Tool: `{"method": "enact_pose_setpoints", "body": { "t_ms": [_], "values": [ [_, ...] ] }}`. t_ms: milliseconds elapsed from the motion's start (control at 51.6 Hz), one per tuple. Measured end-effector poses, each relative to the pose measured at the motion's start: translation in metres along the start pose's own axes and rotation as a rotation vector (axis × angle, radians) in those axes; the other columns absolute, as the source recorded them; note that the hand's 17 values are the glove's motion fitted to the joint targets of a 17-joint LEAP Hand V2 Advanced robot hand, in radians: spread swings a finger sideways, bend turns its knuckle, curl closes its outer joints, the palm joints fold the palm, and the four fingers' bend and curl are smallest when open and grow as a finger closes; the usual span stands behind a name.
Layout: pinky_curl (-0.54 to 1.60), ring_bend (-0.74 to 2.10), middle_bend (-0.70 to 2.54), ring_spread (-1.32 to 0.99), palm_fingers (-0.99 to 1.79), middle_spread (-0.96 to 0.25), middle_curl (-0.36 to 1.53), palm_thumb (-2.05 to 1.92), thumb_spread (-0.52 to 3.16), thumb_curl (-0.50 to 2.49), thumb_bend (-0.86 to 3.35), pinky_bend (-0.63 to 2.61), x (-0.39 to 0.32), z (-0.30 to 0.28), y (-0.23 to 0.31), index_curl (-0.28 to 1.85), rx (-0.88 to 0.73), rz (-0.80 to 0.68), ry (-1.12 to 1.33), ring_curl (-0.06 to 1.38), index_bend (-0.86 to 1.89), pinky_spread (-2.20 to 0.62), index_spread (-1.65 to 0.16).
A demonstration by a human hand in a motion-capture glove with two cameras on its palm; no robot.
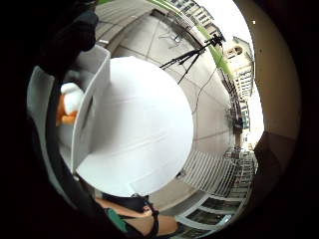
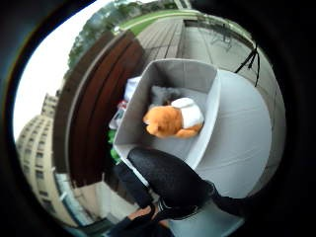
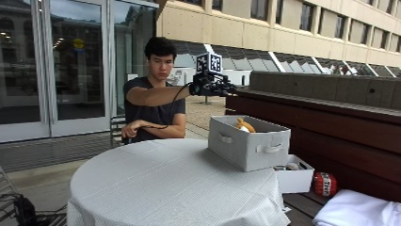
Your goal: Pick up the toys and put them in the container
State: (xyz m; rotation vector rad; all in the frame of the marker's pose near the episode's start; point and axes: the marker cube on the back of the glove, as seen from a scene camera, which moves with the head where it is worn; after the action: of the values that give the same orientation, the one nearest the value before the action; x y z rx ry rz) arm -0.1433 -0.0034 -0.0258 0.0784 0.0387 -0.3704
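Gloved right hand up in the air above the grey fabric container with loop handles, nothing in it. Can't really tell how the fingers sit; from the outside view, loosely curled at most, not pinching anything. Probably parked that high just to stay clear of the container's walls.

Orange plush toy in a white shirt down on the container floor, lying on its side, head end toward one long wall and long axis roughly across the container. Beside it, something grey and fuzzy, too unclear to name.

Container near the edge of the round counter with the white cloth, close to the dark wooden bench, so an easy reach. No other toys showing on the counter.
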Motion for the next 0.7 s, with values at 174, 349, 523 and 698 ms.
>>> {"method": "enact_pose_setpoints", "body": {
  "t_ms": [174, 349, 523, 698],
  "values": [
    [0.28, 0.42, 0.24, -0.17, -0.09, -0.04, 0.42, -0.17, 0.92, 0.21, -0.12, 0.99, 0.052, 0.013, 0.032, 0.31, 0.013, 0.033, 0.050, 0.30, 0.19, -0.16, -0.32],
    [0.26, 0.35, 0.22, -0.22, -0.07, -0.04, 0.42, -0.18, 0.92, 0.18, -0.13, 0.89, 0.127, 0.024, 0.072, 0.33, -0.014, 0.093, 0.112, 0.29, 0.17, -0.19, -0.29],
    [0.26, 0.28, 0.20, -0.24, -0.06, -0.05, 0.42, -0.17, 0.93, 0.15, -0.12, 0.82, 0.184, 0.033, 0.111, 0.33, -0.036, 0.164, 0.097, 0.28, 0.16, -0.19, -0.27],
    [0.26, 0.23, 0.20, -0.23, -0.06, -0.05, 0.42, -0.17, 0.94, 0.13, -0.12, 0.77, 0.220, 0.041, 0.133, 0.33, -0.044, 0.200, 0.095, 0.29, 0.15, -0.18, -0.26]
  ]
}}
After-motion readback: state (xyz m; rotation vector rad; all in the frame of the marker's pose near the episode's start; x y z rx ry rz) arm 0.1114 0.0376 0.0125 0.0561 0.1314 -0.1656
